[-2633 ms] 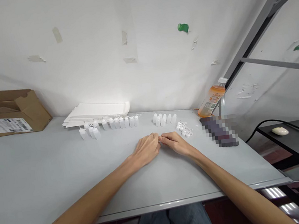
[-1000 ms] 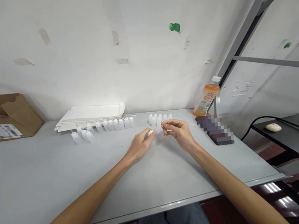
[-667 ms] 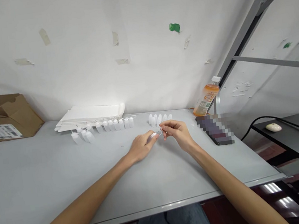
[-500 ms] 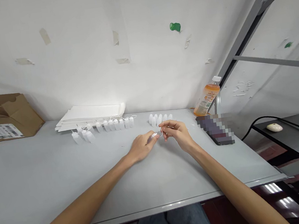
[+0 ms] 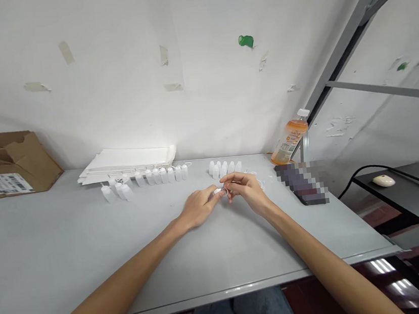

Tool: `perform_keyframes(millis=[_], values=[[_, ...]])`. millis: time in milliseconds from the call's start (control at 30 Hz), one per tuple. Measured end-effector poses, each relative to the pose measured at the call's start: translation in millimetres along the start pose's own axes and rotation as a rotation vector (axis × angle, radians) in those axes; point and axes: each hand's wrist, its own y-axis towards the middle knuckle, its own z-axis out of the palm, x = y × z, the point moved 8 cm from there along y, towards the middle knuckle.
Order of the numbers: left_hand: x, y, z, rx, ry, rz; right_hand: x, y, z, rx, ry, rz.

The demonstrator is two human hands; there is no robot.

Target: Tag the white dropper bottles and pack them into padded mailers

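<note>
Above the grey table (image 5: pixel 163 280), our left hand (image 5: pixel 198 206) is closed around a small white squeeze bottle (image 5: pixel 218 191), whose top points right. Our right hand (image 5: pixel 246 190) meets it there, thumb and fingers drawn close together beside a curled white strap (image 5: pixel 226 192); we cannot tell whether they grip it. Just beyond the right hand we see uncapped squeeze bottles (image 5: pixel 225 168) standing upright, and white caps (image 5: pixel 261 183) lie partly hidden at its right. Far left, a row of capped bottles (image 5: pixel 164 175) stands before stacked white sheets (image 5: pixel 129 157).
</note>
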Motion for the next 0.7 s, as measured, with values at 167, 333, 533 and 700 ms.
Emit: perform_keyframes(millis=[167,333,533,700], values=[[0.4,0.1,0.1,-0.005,-0.009,0.005,-0.8,0.1,-1.9,-0.008,-0.006,0.012],[2.5,0.5,1.1,-0.005,-0.008,0.004,-1.0,0.2,-3.4,-0.010,-0.016,0.003],[2.6,0.4,1.0,-0.002,-0.015,-0.004,1.2,-0.7,-1.5,0.003,-0.040,-0.008],[0.0,-0.6,-1.0,0.001,-0.026,0.003,2.2,-0.1,-0.6,0.032,-0.081,-0.029]])
